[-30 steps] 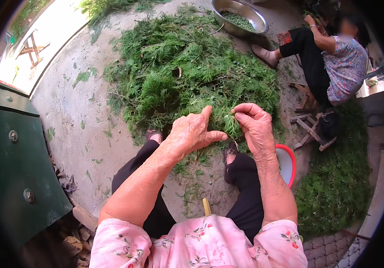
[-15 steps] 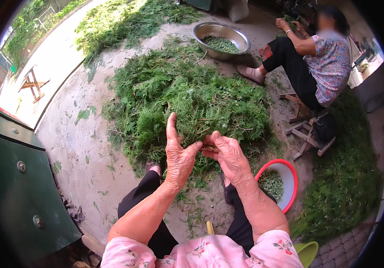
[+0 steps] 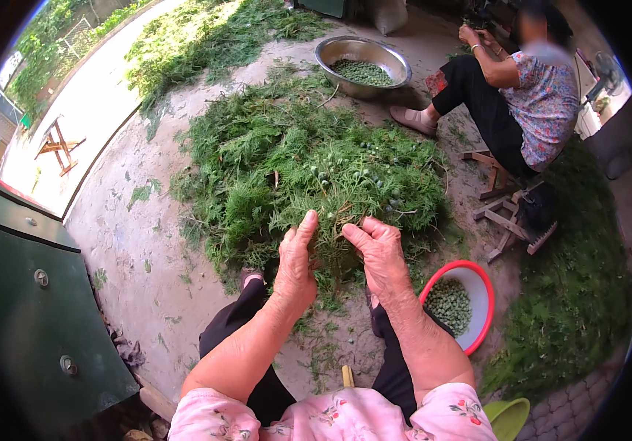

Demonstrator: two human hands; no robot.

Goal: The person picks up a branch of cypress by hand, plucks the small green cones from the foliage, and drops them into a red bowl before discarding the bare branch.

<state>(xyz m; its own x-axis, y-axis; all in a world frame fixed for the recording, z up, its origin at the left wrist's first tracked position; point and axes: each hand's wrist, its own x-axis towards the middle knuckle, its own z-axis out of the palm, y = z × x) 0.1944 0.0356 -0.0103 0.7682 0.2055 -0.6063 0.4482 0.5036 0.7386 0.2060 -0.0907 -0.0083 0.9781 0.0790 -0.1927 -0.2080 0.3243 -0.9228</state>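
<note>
A leafy evergreen sprig (image 3: 336, 212) with round green cones at its far end stretches between my hands. My left hand (image 3: 297, 263) is closed around its left side, thumb pointing up and away from me. On the other side, my right hand (image 3: 383, 253) pinches the sprig between thumb and curled fingers. Under and beyond both hands spreads a big heap of green evergreen branches (image 3: 250, 158). To the right of my right forearm a white basin with a red rim (image 3: 486, 294) holds many small green cones (image 3: 448, 305).
A wide metal bowl (image 3: 400, 73) with green cones stands beyond the heap. At the far right a person (image 3: 544, 103) sits working with raised hands. Nearer are a wooden stool (image 3: 503, 220) and more branches (image 3: 573, 294). A dark green metal panel (image 3: 33, 316) borders the left side.
My hands have moved apart, and the sprig with its cones now shows between them. My left thumb and fingers have drawn in. The other person's hands have shifted slightly.
</note>
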